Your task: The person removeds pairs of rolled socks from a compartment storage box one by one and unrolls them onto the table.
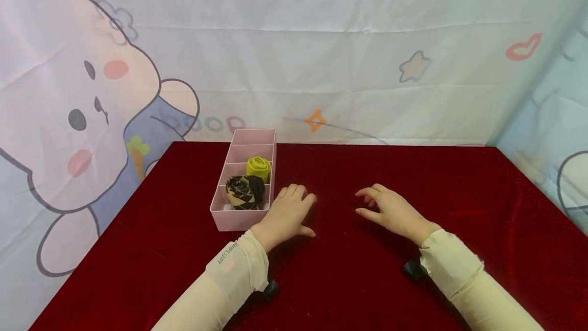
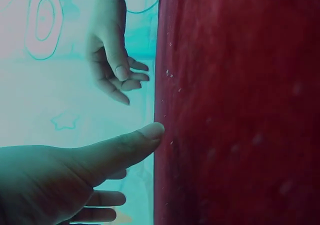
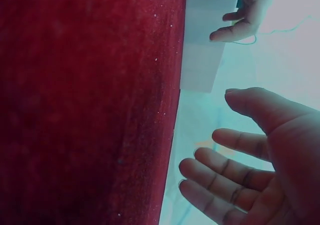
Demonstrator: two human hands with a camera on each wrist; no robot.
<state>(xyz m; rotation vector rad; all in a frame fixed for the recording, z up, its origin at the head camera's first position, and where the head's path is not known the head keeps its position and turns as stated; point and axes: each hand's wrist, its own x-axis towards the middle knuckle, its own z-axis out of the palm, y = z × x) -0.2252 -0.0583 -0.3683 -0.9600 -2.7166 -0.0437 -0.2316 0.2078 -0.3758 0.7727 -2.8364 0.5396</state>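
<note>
My left hand (image 1: 286,214) hovers just right of a pink divided box (image 1: 241,221), its fingers loosely bent and nothing held. Off to the right, my right hand (image 1: 394,212) is held over the red cloth, its fingers relaxed and pointing toward the left hand. In the box's nearest compartment lies a rolled black-and-yellow patterned cloth (image 1: 242,192). Behind it, in the following compartment, stands a rolled bright yellow cloth (image 1: 259,168). In the right wrist view, the fingers (image 3: 215,180) are spread slightly apart with nothing between them.
Dark red velvet cloth (image 1: 349,280) covers the table. A pale printed curtain (image 1: 298,55) hangs behind the table's far edge and along its right side. The box's two far compartments show bare pink bottoms. Dark wrist cameras (image 1: 415,270) sit under both sleeves.
</note>
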